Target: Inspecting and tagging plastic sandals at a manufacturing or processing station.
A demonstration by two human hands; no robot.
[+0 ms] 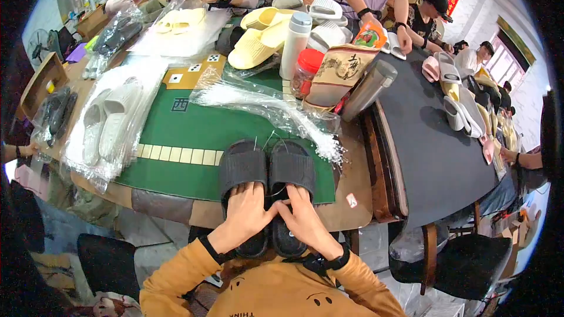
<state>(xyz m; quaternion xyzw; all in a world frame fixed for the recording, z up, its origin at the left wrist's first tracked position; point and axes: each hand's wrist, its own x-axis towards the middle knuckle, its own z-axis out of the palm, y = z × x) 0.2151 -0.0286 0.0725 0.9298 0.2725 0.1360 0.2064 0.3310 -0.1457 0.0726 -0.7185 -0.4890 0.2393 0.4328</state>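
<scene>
A pair of black slide slippers lies side by side at the near table edge, toes pointing away from me. My left hand [245,210] has its fingers tucked under the strap of the left slipper [242,167], gripping it. In the same way my right hand [302,218] holds the right slipper [292,167]. The thumbs meet between the two slippers, and the fingertips are hidden inside. Thin clear plastic ties [269,136] stick up near the toes. Just beyond lies a bundle of white plastic ties [258,103] in a clear bag.
Bagged grey slippers [111,117] lie left on the green mat [170,179]. Yellow slippers [258,41], a white bottle [295,44], a red-lidded jar [308,70], a pouch [341,73] and a steel tumbler [370,89] stand beyond. Co-workers sit around a dark table [435,158].
</scene>
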